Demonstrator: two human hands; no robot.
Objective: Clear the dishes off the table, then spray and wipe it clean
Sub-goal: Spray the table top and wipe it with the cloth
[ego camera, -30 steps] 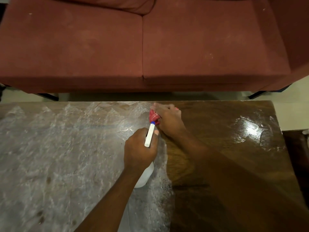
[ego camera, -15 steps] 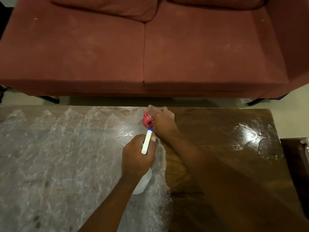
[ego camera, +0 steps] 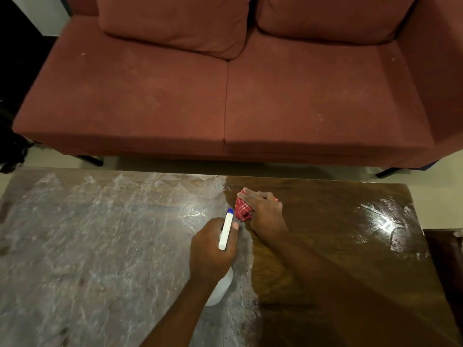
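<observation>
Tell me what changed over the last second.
The right hand, gripping the cloth, slid a little back from the far edge of the table, toward the person. The left hand holds the bottle as before; the table's left part stays cloudy.

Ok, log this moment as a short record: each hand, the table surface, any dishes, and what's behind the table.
left hand: grips the white spray bottle, nozzle aimed at the far edge
right hand: holds the red cloth bunched against the table
table: left part hazy and streaked, right part dark and glossy
dishes: none in view
behind table: red sofa
</observation>
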